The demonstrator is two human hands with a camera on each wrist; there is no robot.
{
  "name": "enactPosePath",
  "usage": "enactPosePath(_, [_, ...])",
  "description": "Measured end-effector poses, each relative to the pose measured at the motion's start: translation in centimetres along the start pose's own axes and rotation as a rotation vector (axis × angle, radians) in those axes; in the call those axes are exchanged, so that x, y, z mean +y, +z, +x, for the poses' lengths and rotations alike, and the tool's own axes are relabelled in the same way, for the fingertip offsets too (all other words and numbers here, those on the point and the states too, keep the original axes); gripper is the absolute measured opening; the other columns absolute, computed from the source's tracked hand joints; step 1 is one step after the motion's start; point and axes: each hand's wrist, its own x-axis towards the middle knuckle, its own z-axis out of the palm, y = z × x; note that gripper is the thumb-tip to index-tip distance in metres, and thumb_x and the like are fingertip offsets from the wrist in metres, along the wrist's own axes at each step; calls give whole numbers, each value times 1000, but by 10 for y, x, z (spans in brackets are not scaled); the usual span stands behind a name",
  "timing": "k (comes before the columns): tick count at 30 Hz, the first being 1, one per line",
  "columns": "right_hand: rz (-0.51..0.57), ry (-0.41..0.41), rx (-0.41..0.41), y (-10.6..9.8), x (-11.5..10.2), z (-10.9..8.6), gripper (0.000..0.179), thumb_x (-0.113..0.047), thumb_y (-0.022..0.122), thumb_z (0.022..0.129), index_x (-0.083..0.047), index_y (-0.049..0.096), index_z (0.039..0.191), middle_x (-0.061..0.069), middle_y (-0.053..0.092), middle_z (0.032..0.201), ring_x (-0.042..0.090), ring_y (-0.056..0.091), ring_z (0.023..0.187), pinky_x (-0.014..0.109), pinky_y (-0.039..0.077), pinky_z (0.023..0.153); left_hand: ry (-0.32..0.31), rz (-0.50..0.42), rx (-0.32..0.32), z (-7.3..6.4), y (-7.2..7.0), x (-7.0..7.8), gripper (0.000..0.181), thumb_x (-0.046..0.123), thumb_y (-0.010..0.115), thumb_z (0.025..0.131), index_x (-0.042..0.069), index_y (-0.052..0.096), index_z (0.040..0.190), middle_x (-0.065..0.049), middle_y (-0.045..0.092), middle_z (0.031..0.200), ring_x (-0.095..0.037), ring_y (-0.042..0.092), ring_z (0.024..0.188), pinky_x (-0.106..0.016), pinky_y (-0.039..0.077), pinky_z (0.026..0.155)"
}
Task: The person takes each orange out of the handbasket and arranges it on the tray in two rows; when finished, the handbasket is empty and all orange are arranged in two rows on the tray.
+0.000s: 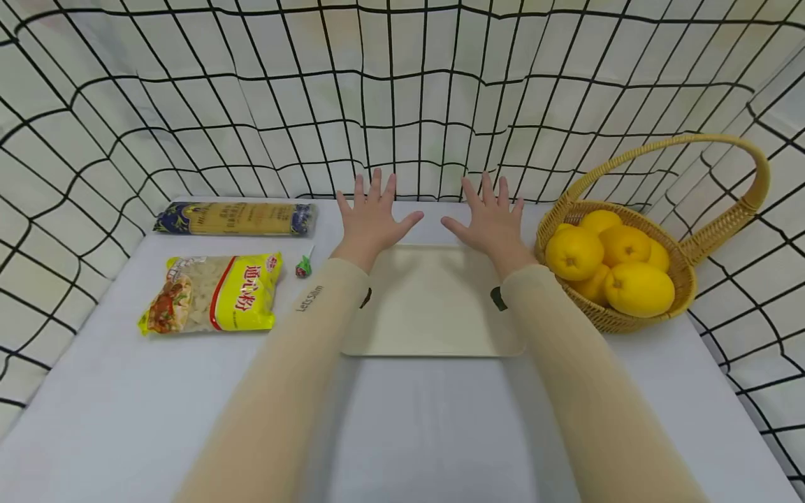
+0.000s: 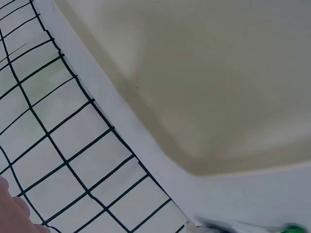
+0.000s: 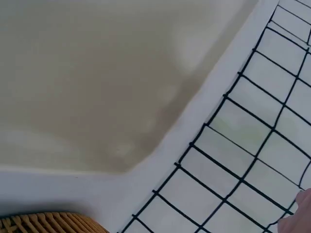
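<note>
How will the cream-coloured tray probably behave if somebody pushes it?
The cream-coloured tray would probably slide rather than tip, because it lies flat and low. It is likely stiff, as its sides run straight. It seems light for its size, looking thin and carrying nothing.

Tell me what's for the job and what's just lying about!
Probably for the job, nearest left hand and right hand:
cream rectangular tray

Probably just lying about:
tan woven basket
round yellow fruits
yellow plastic food bag
long blue-and-gold plastic packet
small green-and-red wrapped sweet

Smooth tray, woven wicker basket
</note>
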Motion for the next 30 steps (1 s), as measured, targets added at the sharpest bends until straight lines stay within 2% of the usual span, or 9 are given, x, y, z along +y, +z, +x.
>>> enactPosePath(5, [28, -46, 23, -7, -2, -18, 85, -75, 30, 79, -37, -12, 143, 1, -17, 152, 32, -16, 139, 64, -2, 107, 22, -198, -62, -14, -9, -13, 88, 77, 21, 79, 29, -12, 145, 1, -24, 150, -31, -13, 140, -64, -2, 107])
enactPosePath(8, [76, -86, 51, -9, -1, -35, 87, -72, 34, 80, -35, -11, 144, 0, -16, 153, 31, -15, 140, 64, 0, 108, 54, -295, -72, -28, -14, -20, 87, 74, 26, 81, 28, -10, 145, 1, -23, 150, -31, -7, 141, -65, 1, 107])
enactPosePath(13, [134, -150, 113, -9, 3, -64, 89, -66, 44, 81, -29, -5, 146, 3, -7, 154, 33, -9, 140, 65, 6, 107, 129, -377, -74, -53, -15, -34, 87, 68, 35, 83, 27, -9, 146, 6, -23, 150, -29, -2, 142, -65, 6, 107])
enactPosePath(16, [158, -181, 158, -9, 7, -77, 91, -61, 49, 80, -26, -2, 147, 3, -2, 155, 34, -1, 141, 64, 11, 107, 152, -417, -60, -67, -15, -41, 88, 65, 41, 84, 27, -8, 146, 10, -22, 150, -28, 4, 142, -64, 8, 107])
enactPosePath(21, [216, -206, 206, -10, 15, -96, 92, -56, 56, 79, -22, 5, 147, 3, 5, 154, 30, 10, 141, 57, 17, 110, 138, -474, -89, -92, -12, -53, 90, 65, 45, 81, 30, -7, 145, 13, -13, 152, -27, 10, 141, -58, 15, 110])
enactPosePath(26, [310, -192, 243, -15, 29, -117, 92, -46, 63, 79, -19, 8, 147, 4, 10, 154, 26, 13, 141, 54, 22, 109, 85, -553, -171, -116, -3, -71, 93, 69, 48, 77, 31, -3, 146, 9, -2, 154, -24, 8, 142, -52, 17, 112])
enactPosePath(30, [365, -170, 295, -23, 38, -131, 92, -36, 67, 78, -16, 10, 147, 6, 12, 153, 26, 12, 141, 54, 21, 110, 25, -588, -256, -129, 9, -83, 95, 69, 50, 76, 33, -2, 146, 7, 0, 154, -28, 10, 141, -57, 18, 109])
